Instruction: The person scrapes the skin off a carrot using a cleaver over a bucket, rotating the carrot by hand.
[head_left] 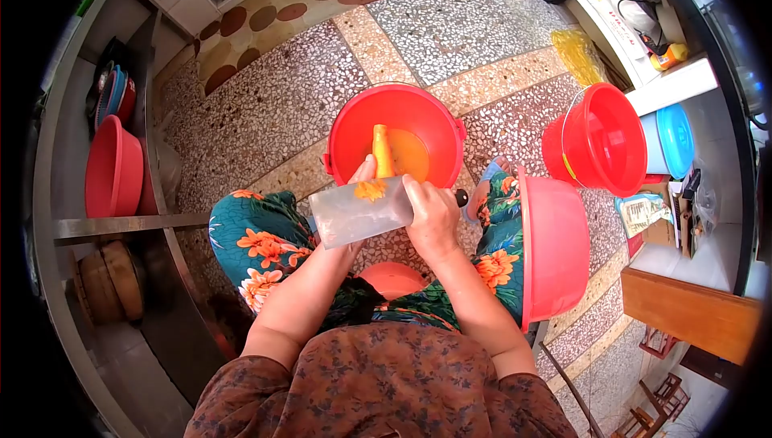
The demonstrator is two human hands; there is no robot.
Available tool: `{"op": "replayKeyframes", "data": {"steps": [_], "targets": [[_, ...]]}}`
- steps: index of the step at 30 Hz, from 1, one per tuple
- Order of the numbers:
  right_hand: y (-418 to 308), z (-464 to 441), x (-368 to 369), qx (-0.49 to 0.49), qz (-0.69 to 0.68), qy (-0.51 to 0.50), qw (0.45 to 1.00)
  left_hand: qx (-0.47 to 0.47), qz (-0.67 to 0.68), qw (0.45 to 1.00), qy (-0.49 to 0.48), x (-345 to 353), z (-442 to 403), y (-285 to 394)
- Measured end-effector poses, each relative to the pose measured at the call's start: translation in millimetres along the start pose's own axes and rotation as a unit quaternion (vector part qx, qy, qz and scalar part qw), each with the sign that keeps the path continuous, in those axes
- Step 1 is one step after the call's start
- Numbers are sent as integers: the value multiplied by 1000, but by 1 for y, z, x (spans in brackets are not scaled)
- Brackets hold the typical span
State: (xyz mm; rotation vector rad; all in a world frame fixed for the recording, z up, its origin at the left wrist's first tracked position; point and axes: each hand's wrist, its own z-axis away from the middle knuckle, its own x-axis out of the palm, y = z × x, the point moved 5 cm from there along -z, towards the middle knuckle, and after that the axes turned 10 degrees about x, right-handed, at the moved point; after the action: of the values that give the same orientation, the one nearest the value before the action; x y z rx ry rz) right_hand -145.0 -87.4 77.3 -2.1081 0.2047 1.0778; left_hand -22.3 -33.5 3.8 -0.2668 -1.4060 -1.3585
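Note:
My right hand (434,221) is closed around the handle of a cleaver (354,217), whose dark handle end sticks out at the right. The wide blade is turned flat toward me, and orange shreds cling near its upper edge. Behind the blade, my left hand (366,169) is wrapped around a long orange-yellow carrot (381,148); most of that hand is hidden by the cleaver. The carrot points away from me over a red bucket (354,116) on the floor between my feet. Orange-yellow matter lies in the bottom of the bucket, too indistinct to tell whether it is liquid or pieces.
A large pink tub (556,249) stands against my right leg. Beyond it are a red bucket with a wire handle (599,140) and a blue-lidded container (674,142). Shelving on the left holds a red basin (115,168). Part of another red container (392,279) shows beneath me.

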Motion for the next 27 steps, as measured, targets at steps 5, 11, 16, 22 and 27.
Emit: {"op": "replayKeyframes", "data": {"steps": [5,11,16,22,27], "targets": [[-6,1,-5,3,-12,-30,999,44,-80,996,-22,-2,-3,13],[-4,1,-1,5,-4,-26,1000,36,-8,999,-12,9,5,12],[0,0,-1,14,-5,-11,1000,12,35,999,-20,2,3,7],[7,-3,-1,18,-2,27,999,-53,110,992,24,35,22,12],[6,-5,-5,23,-5,13,1000,-53,90,991,88,17,16,4]]}}
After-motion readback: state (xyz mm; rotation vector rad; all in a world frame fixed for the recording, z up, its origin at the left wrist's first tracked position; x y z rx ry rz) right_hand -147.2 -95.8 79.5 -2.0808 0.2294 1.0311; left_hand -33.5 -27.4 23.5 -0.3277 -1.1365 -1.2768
